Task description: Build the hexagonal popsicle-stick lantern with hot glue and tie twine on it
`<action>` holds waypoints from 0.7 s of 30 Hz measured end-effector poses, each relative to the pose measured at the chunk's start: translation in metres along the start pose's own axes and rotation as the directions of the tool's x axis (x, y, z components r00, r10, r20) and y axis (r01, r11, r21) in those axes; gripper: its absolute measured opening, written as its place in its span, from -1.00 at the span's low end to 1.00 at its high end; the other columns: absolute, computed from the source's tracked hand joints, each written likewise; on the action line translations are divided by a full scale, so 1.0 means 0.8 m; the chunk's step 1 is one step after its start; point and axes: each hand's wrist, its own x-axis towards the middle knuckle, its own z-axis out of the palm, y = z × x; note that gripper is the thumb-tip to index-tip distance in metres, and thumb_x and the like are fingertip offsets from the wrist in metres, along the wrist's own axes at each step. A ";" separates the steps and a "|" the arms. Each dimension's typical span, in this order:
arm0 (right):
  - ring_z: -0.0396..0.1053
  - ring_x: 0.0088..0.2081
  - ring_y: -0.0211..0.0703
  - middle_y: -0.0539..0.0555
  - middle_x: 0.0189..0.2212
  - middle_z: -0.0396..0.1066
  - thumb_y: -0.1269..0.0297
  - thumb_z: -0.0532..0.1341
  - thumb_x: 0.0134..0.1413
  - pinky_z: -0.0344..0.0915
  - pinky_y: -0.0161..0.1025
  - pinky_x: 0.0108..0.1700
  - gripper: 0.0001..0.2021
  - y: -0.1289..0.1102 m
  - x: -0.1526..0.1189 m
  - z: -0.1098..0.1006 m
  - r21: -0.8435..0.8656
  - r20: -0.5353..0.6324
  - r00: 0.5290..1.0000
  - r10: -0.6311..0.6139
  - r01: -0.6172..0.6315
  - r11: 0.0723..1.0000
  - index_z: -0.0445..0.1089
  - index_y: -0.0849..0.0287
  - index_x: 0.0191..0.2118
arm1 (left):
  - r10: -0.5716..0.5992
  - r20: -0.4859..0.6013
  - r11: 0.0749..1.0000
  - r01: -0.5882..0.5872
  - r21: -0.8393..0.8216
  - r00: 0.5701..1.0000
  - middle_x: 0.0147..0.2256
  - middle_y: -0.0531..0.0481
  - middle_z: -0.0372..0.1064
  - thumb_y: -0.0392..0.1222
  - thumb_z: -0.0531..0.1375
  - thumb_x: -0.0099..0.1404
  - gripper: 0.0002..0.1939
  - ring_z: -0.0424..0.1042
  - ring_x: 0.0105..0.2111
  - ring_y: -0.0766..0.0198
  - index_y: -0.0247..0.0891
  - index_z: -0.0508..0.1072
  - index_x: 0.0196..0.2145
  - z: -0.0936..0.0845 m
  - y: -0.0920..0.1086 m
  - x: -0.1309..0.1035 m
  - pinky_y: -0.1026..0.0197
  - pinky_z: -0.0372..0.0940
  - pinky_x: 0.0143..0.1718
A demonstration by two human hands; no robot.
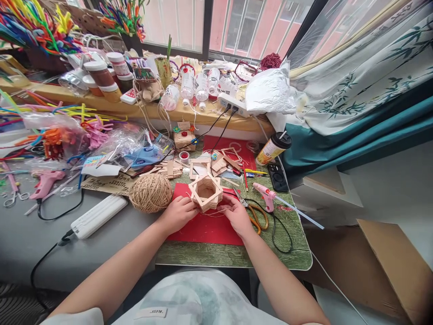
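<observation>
A star-shaped box of stacked wooden craft sticks (207, 193) stands on red paper (209, 230) in front of me. My left hand (181, 211) is closed, with its fingers pressed against the box's lower left side. At the right of the box, my right hand (237, 215) pinches a thin strand of twine (216, 212), which runs along the front of the box toward the left hand. Whether the left fingertips also hold twine is hidden. A large twine ball (151, 192) lies beside my left hand. Scissors with brown handles (257, 217) lie just right of my right hand.
A pink glue gun (267, 196) with its cable lies at the right, near a phone (278, 177) and a lidded drink cup (274, 148). Loose craft sticks (169, 169) lie behind. A white power strip (99, 215) and another pink glue gun (46, 183) are at the left.
</observation>
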 end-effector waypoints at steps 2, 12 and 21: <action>0.64 -0.13 0.02 0.14 0.04 0.66 0.22 0.49 0.01 0.56 0.05 0.08 -0.43 0.003 -0.002 -0.001 -0.040 -0.032 0.999 -0.011 0.010 0.999 0.54 0.01 0.19 | -0.016 0.020 1.000 0.016 -0.014 1.000 -0.15 -0.05 0.62 -0.29 0.23 0.56 -0.86 0.46 -0.15 0.11 -0.13 0.60 -0.09 -0.002 0.000 -0.001 0.02 0.20 -0.17; 0.45 -0.36 -0.13 0.04 -0.35 0.58 0.08 0.52 0.07 0.46 -0.18 -0.25 -0.76 0.002 -0.045 -0.024 -0.063 -0.043 0.999 -0.005 0.003 0.998 0.61 0.08 -0.24 | -0.040 0.002 0.977 0.040 -0.210 0.999 -0.06 -0.10 0.65 -0.28 0.23 0.53 -0.86 0.55 -0.08 0.07 -0.11 0.55 -0.02 -0.023 0.000 -0.014 -0.01 0.37 -0.04; 0.27 -0.52 -0.22 -0.11 -0.62 0.29 0.04 0.46 0.22 0.43 -0.13 -0.25 -0.79 -0.038 -0.056 -0.003 0.243 0.125 0.989 -0.085 0.053 0.969 0.61 0.07 -0.28 | -0.396 -0.217 0.802 0.220 -0.556 0.892 -0.16 -0.07 0.59 -0.32 0.23 0.52 -0.81 0.57 -0.15 0.17 -0.12 0.53 0.01 -0.052 0.007 0.003 0.11 0.47 -0.06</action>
